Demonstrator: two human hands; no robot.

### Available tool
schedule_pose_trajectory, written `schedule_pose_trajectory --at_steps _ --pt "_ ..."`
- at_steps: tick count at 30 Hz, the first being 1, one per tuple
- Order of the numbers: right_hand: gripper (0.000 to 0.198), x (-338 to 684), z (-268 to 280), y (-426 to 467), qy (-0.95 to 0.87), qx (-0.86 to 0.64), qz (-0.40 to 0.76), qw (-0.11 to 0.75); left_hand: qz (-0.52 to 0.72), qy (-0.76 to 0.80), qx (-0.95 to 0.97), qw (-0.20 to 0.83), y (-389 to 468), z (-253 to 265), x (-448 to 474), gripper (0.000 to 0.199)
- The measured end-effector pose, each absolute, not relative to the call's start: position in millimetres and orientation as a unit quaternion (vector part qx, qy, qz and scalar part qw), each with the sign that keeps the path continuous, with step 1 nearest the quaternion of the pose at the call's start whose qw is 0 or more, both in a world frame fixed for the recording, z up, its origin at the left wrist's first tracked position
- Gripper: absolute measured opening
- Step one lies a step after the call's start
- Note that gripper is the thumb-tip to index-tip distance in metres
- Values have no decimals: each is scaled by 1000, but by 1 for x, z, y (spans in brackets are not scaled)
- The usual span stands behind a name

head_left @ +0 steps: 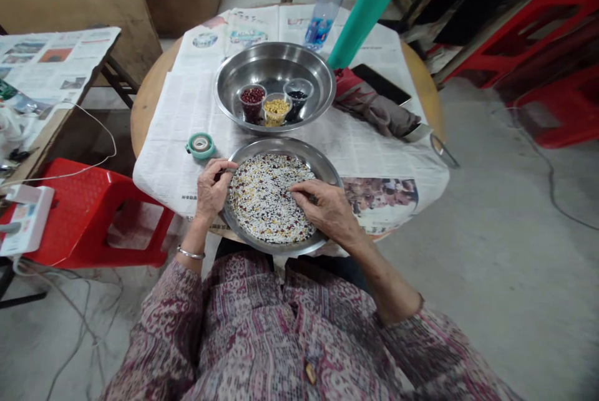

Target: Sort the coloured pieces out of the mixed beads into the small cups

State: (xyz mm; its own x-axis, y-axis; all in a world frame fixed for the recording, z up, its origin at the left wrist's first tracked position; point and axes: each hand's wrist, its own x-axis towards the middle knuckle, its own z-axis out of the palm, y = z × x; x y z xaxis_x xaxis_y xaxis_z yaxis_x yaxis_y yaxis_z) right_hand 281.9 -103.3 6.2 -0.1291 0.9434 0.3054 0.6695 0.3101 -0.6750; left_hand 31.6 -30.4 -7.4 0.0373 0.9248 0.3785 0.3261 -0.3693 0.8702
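Note:
A shallow round steel plate (330, 171) holds a spread of white rice grains mixed with dark red, yellow and black beans (269, 198). My left hand (213, 189) is closed at the plate's left rim, fingers bent over the edge. Over the right part of the mix, my right hand (325, 206) has thumb and forefinger drawn together low among the grains; whatever lies between them is too small to make out. Behind the plate stands a deeper steel basin (276, 55) with three clear cups inside: red beans (253, 95), yellow beans (276, 106) and black beans (297, 95).
Newspaper (182, 101) covers the round table. A green lid (200, 146) lies left of the plate. Behind the basin are a plastic bottle (325, 8) and a green flask (367, 14); a phone (381, 83) and grey cloth bundle (379, 108) lie right. A red stool (93, 220) stands left.

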Motion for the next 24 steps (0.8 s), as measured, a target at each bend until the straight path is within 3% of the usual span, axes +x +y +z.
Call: schedule_pose_trajectory --at_steps 24 --pt "19 281 5 -106 -728 -572 173 335 493 478 666 292 -31 -7 31 25"
